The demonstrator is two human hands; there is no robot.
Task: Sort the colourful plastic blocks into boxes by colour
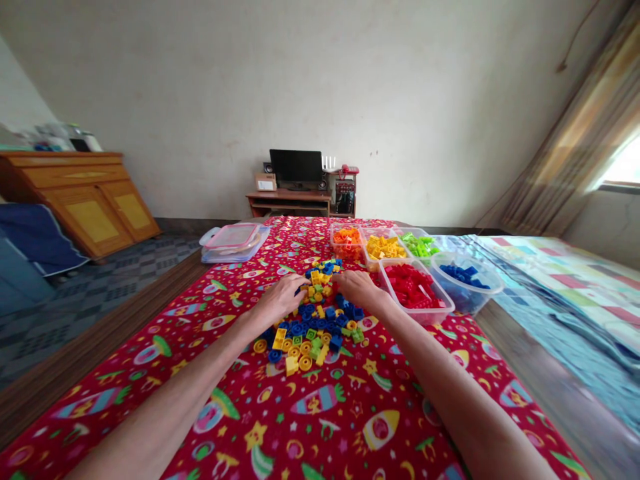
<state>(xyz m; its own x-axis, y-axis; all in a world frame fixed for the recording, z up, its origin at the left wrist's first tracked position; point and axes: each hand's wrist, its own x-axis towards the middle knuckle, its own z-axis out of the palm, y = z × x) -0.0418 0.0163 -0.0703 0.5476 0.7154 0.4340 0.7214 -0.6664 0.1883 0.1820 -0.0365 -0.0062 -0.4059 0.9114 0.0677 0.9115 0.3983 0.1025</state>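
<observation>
A loose heap of small plastic bricks (320, 320), mostly blue and yellow with some green, lies on a red patterned cloth (310, 427). My left hand (279, 298) rests on the left side of the heap, fingers curled down onto the bricks. My right hand (359, 288) sits on the heap's right side, fingers bent over blue pieces. What either hand grips is hidden by the fingers.
Clear tubs of sorted bricks stand at the right: red (415, 287), blue (465, 277), orange (347, 241), yellow (384, 248), green (419, 244). Stacked lidded containers (233, 241) sit at the left. A wooden cabinet (85, 200) and a desk with a monitor (296, 168) stand beyond.
</observation>
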